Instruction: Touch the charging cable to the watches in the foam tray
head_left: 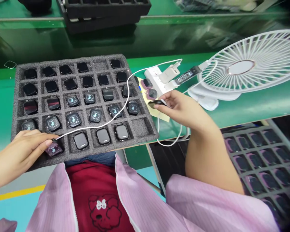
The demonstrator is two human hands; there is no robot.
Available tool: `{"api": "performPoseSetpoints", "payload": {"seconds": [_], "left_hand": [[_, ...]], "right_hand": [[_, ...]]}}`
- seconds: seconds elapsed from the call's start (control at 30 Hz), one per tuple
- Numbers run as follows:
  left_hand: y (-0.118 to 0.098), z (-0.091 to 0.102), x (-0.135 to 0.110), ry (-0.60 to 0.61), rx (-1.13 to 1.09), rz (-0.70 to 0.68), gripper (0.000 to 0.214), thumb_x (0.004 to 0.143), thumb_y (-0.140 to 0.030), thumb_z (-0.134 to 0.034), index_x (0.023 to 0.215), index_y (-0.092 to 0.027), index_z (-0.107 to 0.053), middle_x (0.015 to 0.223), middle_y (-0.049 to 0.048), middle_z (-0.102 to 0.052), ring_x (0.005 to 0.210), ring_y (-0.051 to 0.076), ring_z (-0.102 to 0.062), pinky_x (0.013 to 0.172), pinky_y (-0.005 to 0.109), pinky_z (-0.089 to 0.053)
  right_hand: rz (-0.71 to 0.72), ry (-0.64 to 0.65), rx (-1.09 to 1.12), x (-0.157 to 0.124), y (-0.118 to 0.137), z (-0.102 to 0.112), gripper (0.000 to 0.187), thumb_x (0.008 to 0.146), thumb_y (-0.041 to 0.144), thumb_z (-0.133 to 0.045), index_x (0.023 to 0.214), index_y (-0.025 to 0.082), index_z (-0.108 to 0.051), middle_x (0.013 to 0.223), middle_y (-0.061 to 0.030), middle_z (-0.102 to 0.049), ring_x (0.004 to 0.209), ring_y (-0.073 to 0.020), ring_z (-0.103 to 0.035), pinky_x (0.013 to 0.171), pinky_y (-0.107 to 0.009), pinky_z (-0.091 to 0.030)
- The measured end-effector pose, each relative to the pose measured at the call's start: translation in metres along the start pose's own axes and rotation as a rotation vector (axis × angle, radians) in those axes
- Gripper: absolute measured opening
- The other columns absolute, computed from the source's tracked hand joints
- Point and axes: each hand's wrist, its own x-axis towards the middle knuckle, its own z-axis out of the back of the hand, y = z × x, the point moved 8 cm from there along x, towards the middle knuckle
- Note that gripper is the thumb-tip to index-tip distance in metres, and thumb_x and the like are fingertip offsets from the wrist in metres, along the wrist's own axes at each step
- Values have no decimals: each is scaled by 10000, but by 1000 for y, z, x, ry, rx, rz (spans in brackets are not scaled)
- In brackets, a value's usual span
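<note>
A grey foam tray [99,66] on the bench holds rows of square smartwatch bodies, some with dark screens and others lit. At its near left corner my left hand [26,151] is closed around the edge of a smartwatch with a lit face [54,149]. The end of a white cable [94,127] meets this watch under my fingertips; how it is joined is hidden. Right of the tray, my right hand [181,108] pinches a dark smartwatch body [157,103] between thumb and fingers, seen nearly edge-on. Two watches with purplish edges [151,93] lie just beyond it on yellow paper [163,116].
A white power strip [156,75] holds a charger [169,73] and a dark plug-in meter [187,75]. Farther right stands a white fan [241,67]. Black trays [103,16] sit on the back ledge. Below right, another tray [252,151] holds more watches. The cable crosses the foam tray.
</note>
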Motion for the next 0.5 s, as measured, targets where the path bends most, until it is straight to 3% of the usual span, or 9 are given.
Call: {"api": "performPoseSetpoints", "payload": {"seconds": [0.1, 0.23, 0.37, 0.43, 0.5], "left_hand": [[-2, -2, 1, 33, 11, -25, 601, 1052, -618, -345, 1229, -261, -795, 1141, 61, -830, 1023, 284, -721, 990, 459, -460], [-6, -5, 3, 45, 47, -38, 591, 1098, -565, -296, 1229, -251, -780, 1142, 74, -813, 1034, 270, -704, 1013, 445, -431], [-11, -6, 6, 79, 73, -54, 623, 1087, -573, -270, 1112, -243, -797, 1075, 80, -803, 1001, 269, -706, 970, 417, -451], [-12, -7, 7, 98, 69, -55, 625, 1083, -570, -269, 1069, -236, -797, 1078, 81, -803, 1014, 274, -707, 977, 423, -452], [-12, -7, 7, 101, 64, -50, 637, 1083, -572, -261, 1059, -228, -796, 1105, 89, -805, 1040, 290, -709, 985, 443, -449]], "right_hand": [[-93, 27, -140, 2, -4, -9, 226, 892, 369, -617, 931, 256, -425, 910, -120, -615, 831, -272, -578, 785, -384, -450], [0, 22, -224, 1, 0, -16, 236, 870, 331, -623, 824, 278, -397, 946, -168, -615, 893, -318, -591, 809, -411, -453], [36, 46, -233, 1, -16, -22, 396, 918, 602, -618, 760, 277, -454, 818, -119, -622, 725, -268, -562, 699, -396, -426], [22, -10, -195, -2, -21, -14, 540, 860, 796, -594, 818, 261, -536, 813, -117, -651, 637, -245, -542, 636, -399, -421], [83, -94, -151, -12, -10, 0, 590, 879, 822, -559, 910, 235, -614, 868, -136, -689, 625, -241, -561, 621, -410, -445]]}}
